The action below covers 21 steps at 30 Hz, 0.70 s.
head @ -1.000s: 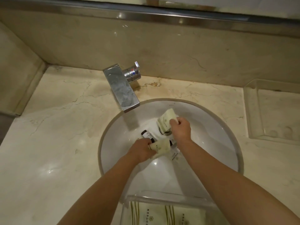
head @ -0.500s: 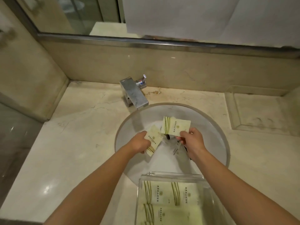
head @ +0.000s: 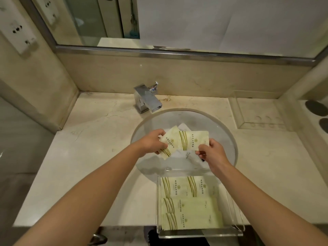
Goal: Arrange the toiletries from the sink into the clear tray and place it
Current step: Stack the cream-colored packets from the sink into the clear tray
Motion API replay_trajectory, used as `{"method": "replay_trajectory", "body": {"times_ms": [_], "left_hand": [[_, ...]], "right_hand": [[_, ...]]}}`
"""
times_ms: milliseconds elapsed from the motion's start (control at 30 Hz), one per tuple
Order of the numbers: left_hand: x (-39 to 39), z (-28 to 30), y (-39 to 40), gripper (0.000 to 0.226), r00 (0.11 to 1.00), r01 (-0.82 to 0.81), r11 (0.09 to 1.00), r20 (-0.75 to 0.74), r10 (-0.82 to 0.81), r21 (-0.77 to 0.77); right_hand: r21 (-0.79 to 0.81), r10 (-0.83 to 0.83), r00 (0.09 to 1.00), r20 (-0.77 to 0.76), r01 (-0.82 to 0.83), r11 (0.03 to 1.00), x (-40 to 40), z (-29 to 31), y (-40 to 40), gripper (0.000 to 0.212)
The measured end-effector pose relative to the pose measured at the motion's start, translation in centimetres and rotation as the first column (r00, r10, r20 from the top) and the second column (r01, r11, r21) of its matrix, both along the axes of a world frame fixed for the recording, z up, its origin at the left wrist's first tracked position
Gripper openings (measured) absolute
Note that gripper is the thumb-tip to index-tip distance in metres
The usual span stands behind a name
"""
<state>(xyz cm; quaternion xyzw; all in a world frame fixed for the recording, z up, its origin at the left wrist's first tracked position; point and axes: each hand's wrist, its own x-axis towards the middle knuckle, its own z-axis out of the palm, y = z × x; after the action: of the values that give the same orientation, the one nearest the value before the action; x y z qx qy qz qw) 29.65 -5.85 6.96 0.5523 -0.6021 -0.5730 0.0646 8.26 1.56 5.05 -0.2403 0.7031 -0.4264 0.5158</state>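
Observation:
Over the round white sink (head: 223,132), my left hand (head: 151,143) pinches a small cream toiletry packet with green stripes (head: 169,143). My right hand (head: 212,153) pinches the corner of a larger cream packet (head: 195,140) that overlaps the small one. More white packets (head: 190,156) lie in the basin under my hands. The clear tray (head: 237,226) sits at the counter's front edge, over the sink's near rim, with several cream packets (head: 190,203) laid flat inside.
A chrome faucet (head: 147,99) stands behind the sink. A second clear tray (head: 257,112) rests on the marble counter (head: 88,139) at the back right. Two dark round discs (head: 317,108) lie at the far right. A mirror runs along the back wall.
Both hands have lifted their packets out of the basin and brought them together so that they overlap. The view has pulled back and shows more of the tray.

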Motion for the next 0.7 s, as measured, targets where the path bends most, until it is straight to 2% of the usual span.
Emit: {"method": "replay_trajectory", "body": {"times_ms": [200,333,700], "left_hand": [[0.6,0.0,2.3,0.023,0.98,0.182,0.982,0.068,-0.185,0.048],[0.7,-0.3,3.4,0.024,0.965,0.236,0.968,0.101,-0.244,0.085],[0.7,-1.4,5.1,0.014,0.883,0.417,0.909,0.25,-0.398,-0.027]], "right_hand": [[0.077,-0.04,0.999,-0.014,0.041,0.996,-0.8,-1.0,3.7,0.015],[0.096,-0.007,0.995,-0.1,0.017,0.995,-1.0,-1.1,5.8,0.009],[0.165,0.17,0.946,-0.278,-0.127,0.978,-1.7,-1.4,9.8,0.019]]}}
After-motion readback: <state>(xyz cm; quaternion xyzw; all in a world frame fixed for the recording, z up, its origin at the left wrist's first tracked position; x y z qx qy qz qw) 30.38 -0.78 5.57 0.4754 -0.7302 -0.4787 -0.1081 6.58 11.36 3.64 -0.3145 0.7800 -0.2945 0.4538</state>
